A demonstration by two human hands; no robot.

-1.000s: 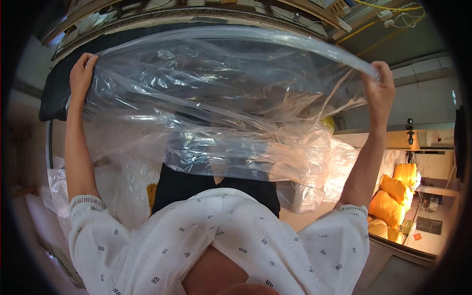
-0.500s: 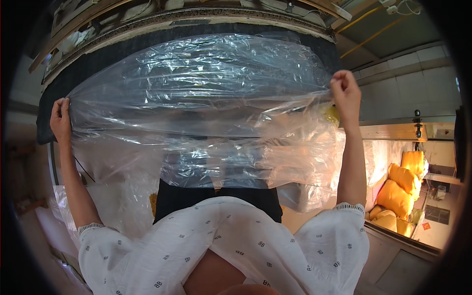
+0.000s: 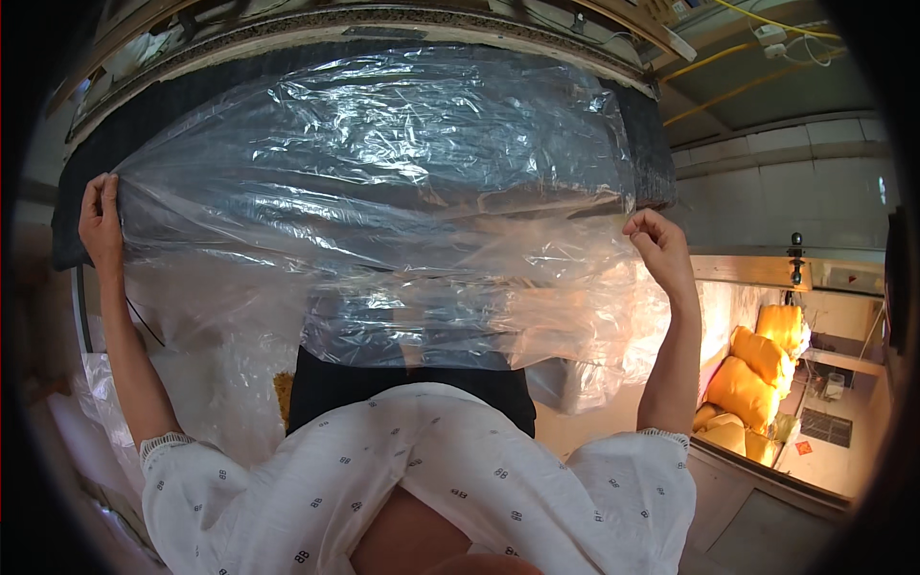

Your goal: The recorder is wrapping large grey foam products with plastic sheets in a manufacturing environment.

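A wide, clear plastic sheet (image 3: 402,216), wrinkled and shiny, stretches in front of me. Its far part lies over a dark, cloth-like table cover (image 3: 652,153), and its near edge hangs before my black trousers. At the left end, my left hand (image 3: 102,220) pinches a gathered corner, with creases fanning out from the fingers. My right hand (image 3: 663,254) is closed in a pinch at the sheet's right edge, thumb and forefinger together. Both arms are spread wide, holding the sheet between them.
More crumpled clear plastic (image 3: 230,374) lies below on the left, with further plastic (image 3: 589,383) at the right. Stacked yellow bundles (image 3: 747,383) sit beyond a wooden ledge (image 3: 738,270) on the right. A stone-edged ledge (image 3: 287,27) runs along the far side.
My right hand has come down toward me and slightly left along the sheet's right edge. My left hand has shifted a little left and away, still pinching the corner.
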